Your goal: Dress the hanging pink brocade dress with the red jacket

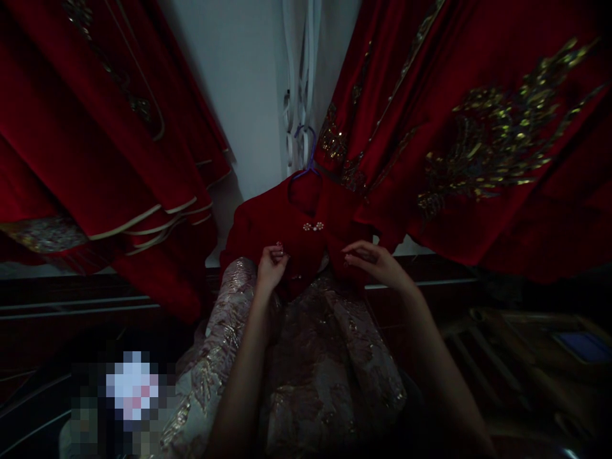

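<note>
A short red jacket (268, 217) hangs from a thin purple hanger (310, 156) in front of me, with a beaded ornament (313, 226) at its chest. Below it hangs a pale brocade garment (329, 357) with metallic leaf patterns. My left hand (272, 264) is at the jacket's left front, fingers curled in toward the thumb; what they hold, if anything, is too dark to make out. At the jacket's right side is my right hand (375, 258), its bent fingers reaching left, a gap between them. I see nothing in it.
Red garments with light piping (124, 223) hang on the left. Another red garment with gold sequins (497, 140) hangs on the right. White hanging straps (299, 76) run down the pale wall (229, 76). A wooden piece of furniture (526, 344) stands low right.
</note>
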`<state>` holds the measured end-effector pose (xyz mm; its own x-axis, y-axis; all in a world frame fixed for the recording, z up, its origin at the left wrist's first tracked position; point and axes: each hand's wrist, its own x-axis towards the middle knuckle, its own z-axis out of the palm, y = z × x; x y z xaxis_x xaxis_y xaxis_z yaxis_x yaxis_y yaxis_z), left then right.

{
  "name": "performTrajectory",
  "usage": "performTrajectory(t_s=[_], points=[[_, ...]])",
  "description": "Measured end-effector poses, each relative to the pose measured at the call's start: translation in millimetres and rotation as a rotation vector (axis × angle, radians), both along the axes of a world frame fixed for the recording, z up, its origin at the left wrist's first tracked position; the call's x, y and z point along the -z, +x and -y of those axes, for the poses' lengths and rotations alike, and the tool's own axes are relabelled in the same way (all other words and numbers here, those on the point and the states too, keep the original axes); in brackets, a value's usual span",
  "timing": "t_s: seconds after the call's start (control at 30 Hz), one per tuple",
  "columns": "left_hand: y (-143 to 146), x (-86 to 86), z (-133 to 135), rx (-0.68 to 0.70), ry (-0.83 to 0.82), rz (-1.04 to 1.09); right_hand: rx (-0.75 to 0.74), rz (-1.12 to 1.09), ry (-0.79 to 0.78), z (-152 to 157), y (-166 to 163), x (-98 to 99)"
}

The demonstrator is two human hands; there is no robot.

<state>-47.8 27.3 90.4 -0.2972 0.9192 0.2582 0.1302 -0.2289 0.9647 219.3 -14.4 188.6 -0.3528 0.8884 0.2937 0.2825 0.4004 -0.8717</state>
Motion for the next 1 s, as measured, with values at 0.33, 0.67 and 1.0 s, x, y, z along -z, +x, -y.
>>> performTrajectory(t_s=[0.33, 0.67, 1.0], points=[[10, -9.2, 2, -0.001, 0.004, 0.184, -0.047, -0.205, -0.017, -17, -63, 30.8], [4, -4.9, 4, -0.007, -0.033, 0.342, 0.099, -0.124, 0.148, -56, -135, 57.8], [7, -10.9, 8, 0.002, 0.005, 0.345, 0.130, -0.099, 0.190, -56, -131, 59.4]])
